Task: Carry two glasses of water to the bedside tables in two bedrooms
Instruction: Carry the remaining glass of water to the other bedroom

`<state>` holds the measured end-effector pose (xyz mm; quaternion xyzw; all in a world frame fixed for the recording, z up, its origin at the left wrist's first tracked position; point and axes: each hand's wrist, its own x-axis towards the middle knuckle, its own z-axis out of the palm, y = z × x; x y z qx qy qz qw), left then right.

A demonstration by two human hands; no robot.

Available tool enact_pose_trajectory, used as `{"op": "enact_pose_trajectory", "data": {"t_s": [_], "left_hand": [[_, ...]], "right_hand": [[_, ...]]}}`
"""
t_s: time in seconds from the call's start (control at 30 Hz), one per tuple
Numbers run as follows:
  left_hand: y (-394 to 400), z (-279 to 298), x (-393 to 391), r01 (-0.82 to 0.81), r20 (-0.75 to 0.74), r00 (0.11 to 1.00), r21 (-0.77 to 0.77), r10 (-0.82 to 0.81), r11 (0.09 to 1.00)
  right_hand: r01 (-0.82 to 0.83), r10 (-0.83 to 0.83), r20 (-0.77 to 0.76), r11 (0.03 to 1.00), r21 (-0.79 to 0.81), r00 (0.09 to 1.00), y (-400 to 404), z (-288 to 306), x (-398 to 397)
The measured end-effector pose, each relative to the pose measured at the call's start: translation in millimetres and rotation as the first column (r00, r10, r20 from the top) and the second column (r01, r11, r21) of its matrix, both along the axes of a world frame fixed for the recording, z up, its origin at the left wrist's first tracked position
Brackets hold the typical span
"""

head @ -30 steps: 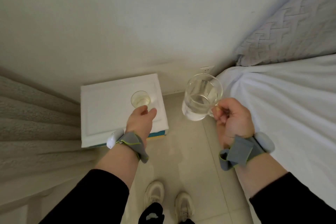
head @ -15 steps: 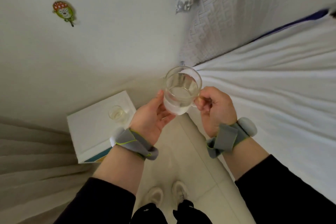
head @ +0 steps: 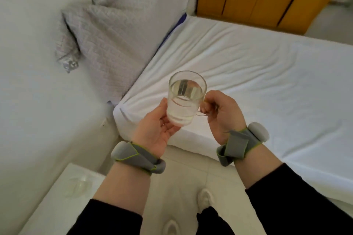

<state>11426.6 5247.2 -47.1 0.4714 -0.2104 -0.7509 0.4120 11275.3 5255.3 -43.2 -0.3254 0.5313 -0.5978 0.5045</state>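
Two glasses: the handled glass mug (head: 186, 99) of water hangs over the bed (head: 248, 82) corner, right hand (head: 222, 113) pinching its handle, left hand (head: 159, 129) cupping its base with relaxed fingers; the small glass (head: 79, 186) stands on the white bench (head: 57, 206) left of the bed, open tiled floor (head: 183, 173) between

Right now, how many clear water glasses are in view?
2. A clear handled glass mug of water is held between the left hand and right hand; a small clear glass stands on the white bedside table.
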Motion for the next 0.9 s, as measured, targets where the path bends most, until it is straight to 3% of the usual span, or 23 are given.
{"op": "enact_pose_trajectory", "data": {"t_s": [0.2,0.4,0.6,0.9], "left_hand": [[36.9,27.4,-109.9,0.275,0.022,0.961,-0.023,-0.274,0.961],[76.3,37.6,-213.9,0.443,0.033,0.897,-0.038,-0.442,0.896],[146.1,44.2,-364.9,0.618,-0.004,0.786,-0.033,-0.618,0.785],[240.9,50.0,-553.2,0.828,-0.033,0.560,-0.015,-0.828,0.561]], "right_hand": [[0.300,-0.296,0.086,0.953,-0.045,0.951,77.1,24.7,-102.5],[0.475,-0.467,0.113,0.878,-0.064,0.877,144.7,38.1,-195.0],[0.590,-0.591,0.029,0.798,-0.122,0.806,241.5,47.9,-329.5],[0.827,-0.828,-0.017,0.561,-0.040,0.561,361.2,56.9,-480.9]]}}
